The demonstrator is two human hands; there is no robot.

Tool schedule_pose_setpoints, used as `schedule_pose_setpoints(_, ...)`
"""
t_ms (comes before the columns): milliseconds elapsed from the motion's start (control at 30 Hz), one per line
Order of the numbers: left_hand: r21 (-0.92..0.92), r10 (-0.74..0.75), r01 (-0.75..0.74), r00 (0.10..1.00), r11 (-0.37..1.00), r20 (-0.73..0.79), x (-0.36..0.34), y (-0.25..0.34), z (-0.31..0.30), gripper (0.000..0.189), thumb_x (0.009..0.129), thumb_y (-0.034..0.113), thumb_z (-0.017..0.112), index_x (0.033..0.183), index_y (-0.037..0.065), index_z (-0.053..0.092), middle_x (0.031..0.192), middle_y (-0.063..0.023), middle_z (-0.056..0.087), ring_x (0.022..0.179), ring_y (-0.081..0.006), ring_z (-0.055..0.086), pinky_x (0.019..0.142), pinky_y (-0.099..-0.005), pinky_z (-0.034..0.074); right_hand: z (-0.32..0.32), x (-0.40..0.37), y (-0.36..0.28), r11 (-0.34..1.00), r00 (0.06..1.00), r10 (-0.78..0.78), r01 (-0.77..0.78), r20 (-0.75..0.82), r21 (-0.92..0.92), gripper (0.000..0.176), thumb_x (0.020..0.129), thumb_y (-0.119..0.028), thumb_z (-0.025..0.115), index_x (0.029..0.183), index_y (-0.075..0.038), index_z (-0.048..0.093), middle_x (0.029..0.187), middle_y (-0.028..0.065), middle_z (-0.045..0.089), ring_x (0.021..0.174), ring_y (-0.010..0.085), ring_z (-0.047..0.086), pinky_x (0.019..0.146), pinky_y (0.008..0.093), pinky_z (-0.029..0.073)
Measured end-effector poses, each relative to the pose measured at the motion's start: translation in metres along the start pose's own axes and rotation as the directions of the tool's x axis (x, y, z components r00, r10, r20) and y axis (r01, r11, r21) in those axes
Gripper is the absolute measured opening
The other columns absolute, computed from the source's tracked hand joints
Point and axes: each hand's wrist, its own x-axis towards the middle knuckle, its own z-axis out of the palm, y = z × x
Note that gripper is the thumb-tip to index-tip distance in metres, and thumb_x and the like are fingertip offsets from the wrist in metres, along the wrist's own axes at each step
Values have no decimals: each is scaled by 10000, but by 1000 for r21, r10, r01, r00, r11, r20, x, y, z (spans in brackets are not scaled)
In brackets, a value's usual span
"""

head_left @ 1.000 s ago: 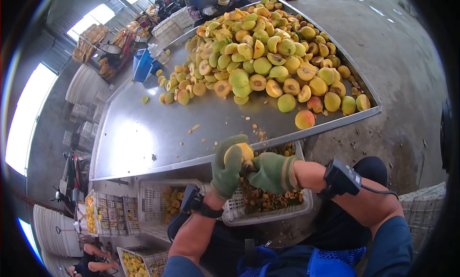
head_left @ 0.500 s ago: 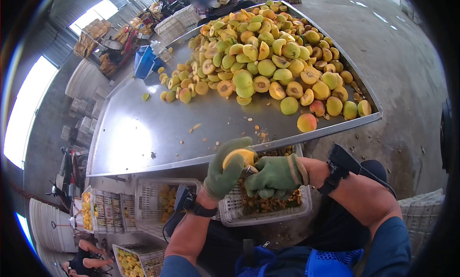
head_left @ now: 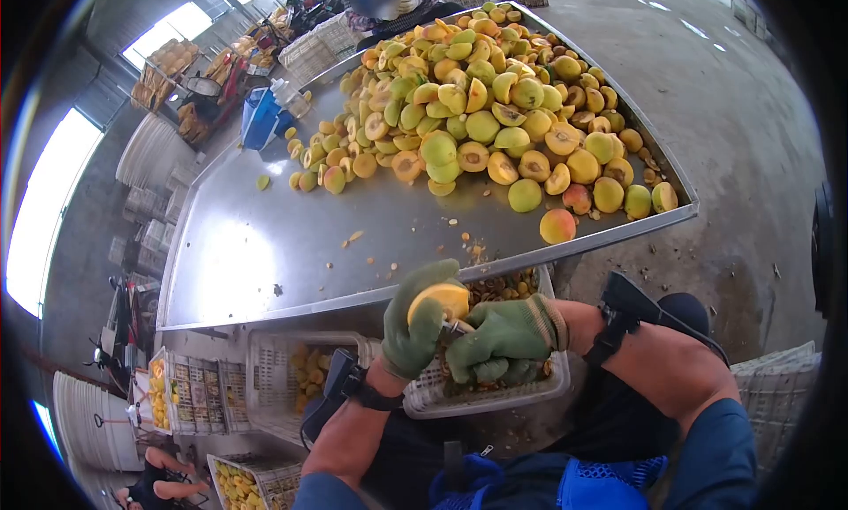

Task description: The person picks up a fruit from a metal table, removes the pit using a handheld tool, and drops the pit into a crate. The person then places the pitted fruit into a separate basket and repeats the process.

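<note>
Lying inside the nearest crate (head_left: pixel 495 407), brownish scraps (head_left: pixel 502 288).

1. We look from head height, forward and down, through one wide view that bows straight lines and darkens at its rounded rim.
2. We see the left hand (head_left: pixel 413 323) and right hand (head_left: pixel 503 338) close by, below mid-view, the forearms (head_left: pixel 349 430) entering from the lower part.
3. We face across the table (head_left: pixel 353 267), with a person (head_left: pixel 397 2) at its far side, near the top.
</note>
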Motion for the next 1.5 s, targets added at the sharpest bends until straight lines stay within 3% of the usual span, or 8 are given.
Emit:
schedule_pose_setpoints(300,-216,55,-76,993,973,-102,-12,3,21,749,980,616,561,1439,39,434,1174,-188,669,969,-223,688,824,-344,608,-16,19,32,820,801,-180,-198,571,537,283,1031,-288,573,941,-28,637,527,-65,446,337,44,394,268,210,334)
schedule_pose_setpoints(733,-907,-351,93,934,411,-64,-28,4,24,631,1059,565,427,1417,51,498,1116,-129,682,911,-229,692,783,-366,592,10,22,18,954,971,-195,220,140,-204,192,962,-236,669,1029,-59,698,584,-39,504,487,104,529,441,255,420)
schedule_pose_setpoints(867,-672,-509,133,762,728,-400,-31,-16,-2,668,1019,649,446,1314,68,592,984,-125,712,658,-175,666,528,-261,537,-20,23,37,628,923,-369,337,113,-701,497,978,-491,577,899,-27,736,800,74,676,645,207,646,632,342,527)
schedule_pose_setpoints(1033,-189,-365,313,762,931,-535,-86,-53,-99,699,1001,683,443,1272,65,627,891,-120,730,608,-154,646,492,-239,497,-13,25,54,431,931,42,-345,-363,-834,721,1000,-621,343,1067,-40,767,1048,190,740,978,344,714,875,444,535)
schedule_pose_setpoints(1200,610,-318,642,764,464,-562,-96,10,-157,497,1008,414,588,1244,-19,655,1136,-203,704,1010,-271,692,856,-391,547,-1,-2,37,487,915,-71,-315,-397,-815,737,1005,-631,318,1120,-47,753,1112,226,724,1082,354,694,942,458,517)
schedule_pose_setpoints(1300,894,-398,439,806,-93,-437,-82,-8,-187,521,973,429,620,1238,-17,662,1103,-256,712,1033,-360,696,894,-422,532,-1,-8,31,391,925,44,-363,-377,-846,705,995,-636,367,1161,-61,740,1135,192,732,1107,352,689,980,464,503)
schedule_pose_setpoints(1400,717,-138,379,918,585,-372,-5,-21,-131,465,938,392,643,1181,-4,674,1028,-250,712,1003,-421,680,867,-442,540,1,-13,37,334,952,-18,-282,-305,-900,555,959,-544,520,1207,-89,719,1147,177,732,1095,357,692,956,459,524)
schedule_pose_setpoints(1500,896,166,-5,983,444,-76,102,-67,-52,643,919,455,694,1329,-24,570,1167,-233,698,1055,-379,682,919,-420,530,0,-13,37,334,941,-32,-308,-337,-891,409,896,-390,644,1195,-118,700,1134,170,727,1083,369,687,949,449,522)
